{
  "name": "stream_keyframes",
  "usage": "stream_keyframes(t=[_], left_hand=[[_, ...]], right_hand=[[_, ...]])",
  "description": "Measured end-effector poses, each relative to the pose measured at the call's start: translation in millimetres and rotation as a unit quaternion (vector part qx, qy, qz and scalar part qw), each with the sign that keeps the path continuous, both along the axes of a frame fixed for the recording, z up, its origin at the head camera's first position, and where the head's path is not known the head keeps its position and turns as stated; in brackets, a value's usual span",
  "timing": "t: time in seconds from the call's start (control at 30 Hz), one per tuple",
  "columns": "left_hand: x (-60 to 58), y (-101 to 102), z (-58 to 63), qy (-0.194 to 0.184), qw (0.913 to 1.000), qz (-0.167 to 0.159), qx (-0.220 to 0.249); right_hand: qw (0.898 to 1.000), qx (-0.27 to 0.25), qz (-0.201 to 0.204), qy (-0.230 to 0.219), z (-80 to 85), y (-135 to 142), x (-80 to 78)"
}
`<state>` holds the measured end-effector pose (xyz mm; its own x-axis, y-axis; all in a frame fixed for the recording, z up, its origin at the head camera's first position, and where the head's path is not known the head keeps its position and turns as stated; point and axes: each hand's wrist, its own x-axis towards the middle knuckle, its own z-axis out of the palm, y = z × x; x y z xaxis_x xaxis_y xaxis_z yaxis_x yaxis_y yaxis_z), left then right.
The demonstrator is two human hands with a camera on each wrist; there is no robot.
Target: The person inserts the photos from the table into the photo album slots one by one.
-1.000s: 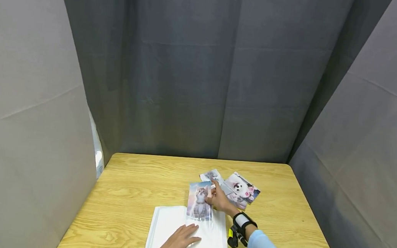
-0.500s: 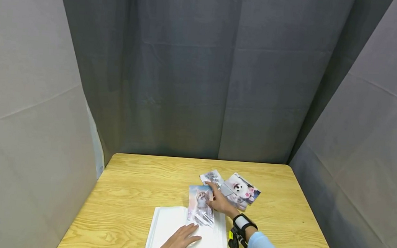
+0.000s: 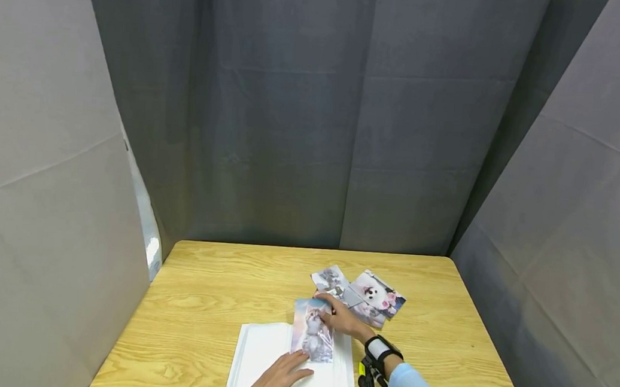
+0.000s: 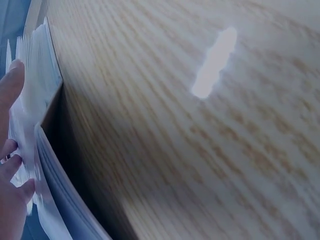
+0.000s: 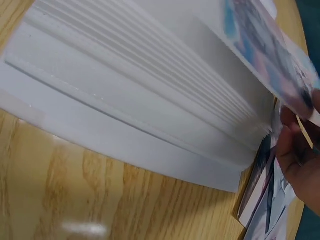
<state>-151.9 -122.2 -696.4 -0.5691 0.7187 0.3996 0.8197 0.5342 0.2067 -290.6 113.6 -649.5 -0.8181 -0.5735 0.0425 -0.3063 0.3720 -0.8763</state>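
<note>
A white photo album lies spread at the table's front, its stacked page edges fanned in the right wrist view. My right hand pinches a kitten photo near its upper right edge, thumb on the picture side. The photo's lower part shows glare from clear plastic and overlaps the album's right page. My left hand rests flat on the album with fingers spread, fingertips right at the photo's lower edge. In the left wrist view, the left hand's fingers lie against the white pages.
Several loose photos lie behind the right hand, among them a white dog photo and a grey animal photo. The wooden table ends at a grey curtain, with pale cloth panels at either side.
The kitten photo has slid down toward me, deeper over the album's right page, and my right hand has come down with it. My left hand has stayed in place.
</note>
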Motion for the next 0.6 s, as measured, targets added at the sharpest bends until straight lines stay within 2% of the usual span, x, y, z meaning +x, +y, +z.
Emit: stream_keyframes(t=[0.17, 0.4, 0.6], left_hand=[[-1.3, 0.3, -1.1, 0.003, 0.9999, -0.005, 0.008], [-2.2, -0.4, -3.6, 0.007, 1.0, 0.0, 0.002], [-1.0, -0.8, -3.5, -0.021, 0.9997, 0.008, -0.007]], right_hand=[[0.999, 0.009, -0.043, 0.027, -5.6, -2.6, 2.0], [0.999, 0.023, -0.039, -0.003, -5.9, -3.8, 6.5], [0.998, 0.03, -0.032, -0.039, -5.8, -1.6, 9.0]])
